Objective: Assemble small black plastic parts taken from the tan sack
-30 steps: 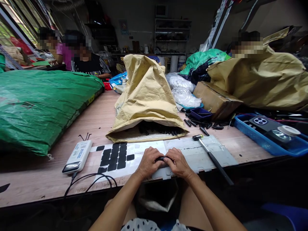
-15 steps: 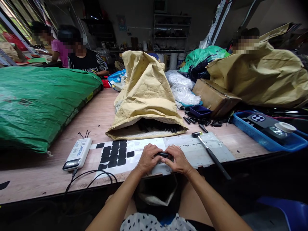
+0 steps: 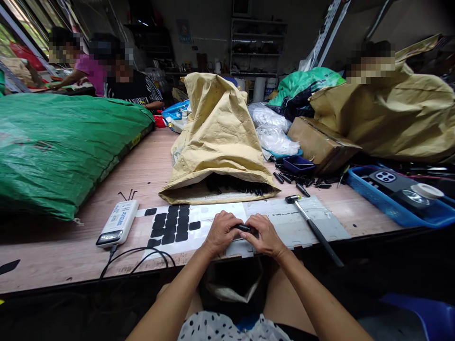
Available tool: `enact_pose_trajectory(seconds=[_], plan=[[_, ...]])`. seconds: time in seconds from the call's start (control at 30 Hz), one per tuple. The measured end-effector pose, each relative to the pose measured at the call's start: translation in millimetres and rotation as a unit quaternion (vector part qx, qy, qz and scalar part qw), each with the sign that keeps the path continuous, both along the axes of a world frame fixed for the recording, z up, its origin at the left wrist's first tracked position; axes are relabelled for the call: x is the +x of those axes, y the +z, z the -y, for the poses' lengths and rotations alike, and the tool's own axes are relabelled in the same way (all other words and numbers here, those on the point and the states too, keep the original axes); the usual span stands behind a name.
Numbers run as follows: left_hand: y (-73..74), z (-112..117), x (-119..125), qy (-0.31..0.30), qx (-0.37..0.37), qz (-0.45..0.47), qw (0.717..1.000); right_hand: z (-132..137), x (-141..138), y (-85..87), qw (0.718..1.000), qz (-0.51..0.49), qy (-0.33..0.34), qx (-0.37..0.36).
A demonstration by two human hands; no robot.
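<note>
Between my two hands lies a short black cylindrical piece (image 3: 243, 228), held sideways above the table's front edge. My left hand (image 3: 223, 230) is closed around its left end, and my right hand (image 3: 262, 232) grips the other end with thumb and fingers. Part of the piece is hidden by my fingers. Beneath them is a white and grey work sheet (image 3: 231, 210), with black rounded-square stickers (image 3: 171, 222) on its left part. Just beyond, a tan paper sack (image 3: 220, 128) lies with its mouth facing me, dark pieces inside. A small hammer (image 3: 313, 227) rests to the right.
A white power bank (image 3: 119, 222) with a black cable sits at left, before a large green sack (image 3: 67, 147). Loose black pieces (image 3: 284, 177), a cardboard box (image 3: 322, 142) and a blue tray (image 3: 394, 199) occupy the right. People sit across the table.
The view has shifted slightly. Both hands stay on the black piece in nearly the same pose. At the far left, a person's arm now reaches forward.
</note>
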State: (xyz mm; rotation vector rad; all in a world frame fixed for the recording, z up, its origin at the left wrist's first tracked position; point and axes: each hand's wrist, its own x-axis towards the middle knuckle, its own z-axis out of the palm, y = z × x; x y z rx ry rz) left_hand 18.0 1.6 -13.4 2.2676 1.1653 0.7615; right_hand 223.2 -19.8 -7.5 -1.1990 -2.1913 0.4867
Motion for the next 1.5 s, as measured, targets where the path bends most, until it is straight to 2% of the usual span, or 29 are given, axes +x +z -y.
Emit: enact_pose_trajectory(seconds=[0.2, 0.43, 0.6, 0.87, 0.97, 1.03, 1.13, 1.2, 1.27, 1.33, 1.37, 1.43, 1.5], plan=[[0.3, 0, 0, 0.002, -0.004, -0.011, 1.0, 1, -1, 1.5, 1.0, 0.003, -0.003, 0.008], [2.8, 2, 0, 0.016, -0.018, 0.031, 0.999, 0, -1, -0.1, 1.0, 0.02, -0.01, 0.006], [3.6, 2, 1, 0.009, -0.015, 0.025, 1.0, -3, 1, -3.3, 1.0, 0.017, -0.001, 0.002], [0.8, 3, 0, -0.006, -0.009, 0.031, 0.999, -4, 1, -2.6, 1.0, -0.025, 0.01, -0.016], [1.4, 1, 0, 0.009, -0.012, 0.029, 0.999, -2, 3, 1.8, 0.995, -0.095, 0.004, -0.027], [7.8, 3, 1, 0.025, -0.013, 0.023, 0.999, -1, 5, 3.7, 0.983, -0.177, -0.017, -0.038], [27.2, 17, 4, 0.027, 0.003, 0.019, 0.999, -1, 9, 3.2, 0.963, -0.259, -0.056, -0.044], [40.3, 37, 7, -0.011, 0.003, 0.027, 1.0, -1, 9, 1.6, 0.96, -0.27, -0.064, -0.046], [44.8, 64, 10, -0.083, -0.031, 0.032, 0.996, -2, 9, 0.2, 0.96, -0.268, -0.064, -0.044], [34.5, 92, 14, -0.142, -0.084, 0.01, 0.986, -3, 8, -0.3, 0.962, -0.262, -0.063, -0.042], [23.4, 103, 15, -0.147, -0.113, -0.011, 0.983, -3, 8, -0.3, 0.963, -0.258, -0.063, -0.04], [-7.6, 117, 17, -0.095, -0.187, -0.049, 0.976, -3, 7, 0.1, 0.966, -0.249, -0.062, -0.038], [-42.1, 122, 18, 0.007, -0.275, -0.064, 0.959, -3, 7, 0.5, 0.967, -0.244, -0.062, -0.036]])
